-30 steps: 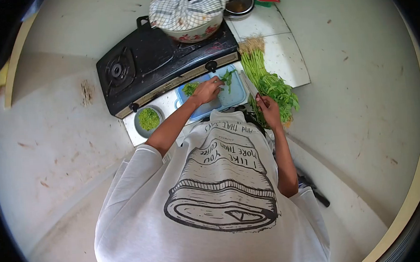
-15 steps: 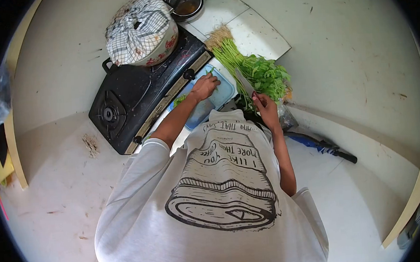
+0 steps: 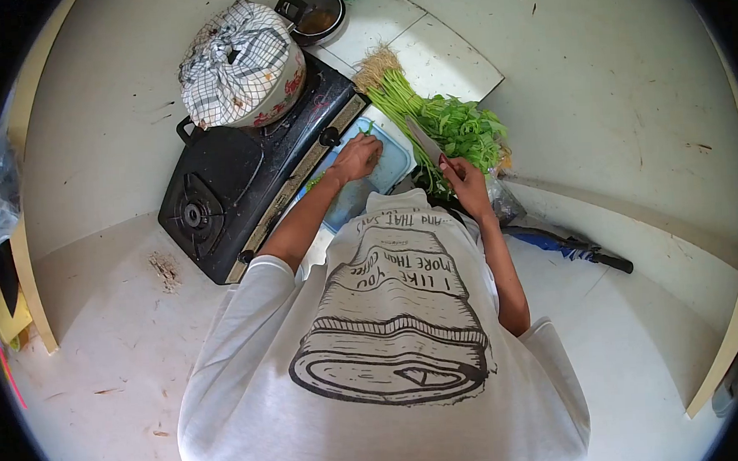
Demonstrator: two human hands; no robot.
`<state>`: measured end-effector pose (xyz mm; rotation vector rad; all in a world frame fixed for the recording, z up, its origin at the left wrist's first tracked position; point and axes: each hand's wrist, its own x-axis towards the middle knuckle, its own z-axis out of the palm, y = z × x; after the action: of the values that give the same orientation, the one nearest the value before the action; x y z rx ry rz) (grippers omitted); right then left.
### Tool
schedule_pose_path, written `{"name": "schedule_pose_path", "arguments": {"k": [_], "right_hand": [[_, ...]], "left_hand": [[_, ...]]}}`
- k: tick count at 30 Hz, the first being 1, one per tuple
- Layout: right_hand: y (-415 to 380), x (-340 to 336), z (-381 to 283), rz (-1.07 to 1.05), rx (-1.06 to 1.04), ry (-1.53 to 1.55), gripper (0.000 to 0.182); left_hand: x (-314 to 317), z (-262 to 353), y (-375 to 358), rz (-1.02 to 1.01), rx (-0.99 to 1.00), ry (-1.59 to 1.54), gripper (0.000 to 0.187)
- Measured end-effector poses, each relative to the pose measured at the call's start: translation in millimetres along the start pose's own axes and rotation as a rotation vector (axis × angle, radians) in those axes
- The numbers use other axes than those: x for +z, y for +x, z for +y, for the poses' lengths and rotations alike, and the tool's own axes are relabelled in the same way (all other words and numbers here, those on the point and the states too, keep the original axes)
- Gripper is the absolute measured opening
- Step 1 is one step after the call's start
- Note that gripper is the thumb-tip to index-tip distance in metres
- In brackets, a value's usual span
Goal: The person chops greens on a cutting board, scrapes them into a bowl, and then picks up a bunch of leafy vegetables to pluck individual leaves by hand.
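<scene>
My left hand (image 3: 358, 157) is over a light blue plastic container (image 3: 395, 164), its fingers curled. A bit of green leaf (image 3: 368, 129) shows by the fingertips; what lies inside the fingers is hidden. My right hand (image 3: 468, 185) grips a kitchen knife (image 3: 424, 138) by its handle, the blade pointing up and left over the greens. Right beside the knife lies a large bunch of leafy greens (image 3: 462, 130), its pale roots (image 3: 378, 65) toward the back. Small chopped green pieces (image 3: 314, 182) are in the container near my left wrist.
A black gas stove (image 3: 216, 176) stands to the left, bearing a cloth-wrapped pot (image 3: 271, 104). Behind it is a small pan (image 3: 319, 18) with brown liquid. A folded blue umbrella (image 3: 566, 245) lies at the right, near a clear plastic bag (image 3: 506, 205).
The view has shifted slightly. Both hands keep nearly the same places, with the knife still in my right hand over the greens.
</scene>
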<state>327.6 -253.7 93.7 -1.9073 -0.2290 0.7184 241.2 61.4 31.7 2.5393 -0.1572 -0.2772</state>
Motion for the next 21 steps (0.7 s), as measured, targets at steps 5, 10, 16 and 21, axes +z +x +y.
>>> {"name": "schedule_pose_path", "arguments": {"k": [5,10,16,21], "right_hand": [[9.0,3.0,-5.3,-0.036,-0.034,0.016,0.035],[22.8,4.4,-7.9,-0.098,-0.049,0.027,0.033],[38.2,4.0,-14.9,-0.211,-0.06,0.065,0.023],[47.3,9.4,-21.3,-0.27,-0.11,0.075,0.024]], "left_hand": [[0.9,-3.2,-3.4,0.195,-0.098,-0.373,0.011],[-7.0,10.4,-11.2,0.401,-0.321,-0.654,0.016],[-15.5,32.7,-18.1,0.725,-0.342,-1.064,0.017],[-40.2,69.4,-41.8,0.896,-0.543,-1.239,0.017]]}}
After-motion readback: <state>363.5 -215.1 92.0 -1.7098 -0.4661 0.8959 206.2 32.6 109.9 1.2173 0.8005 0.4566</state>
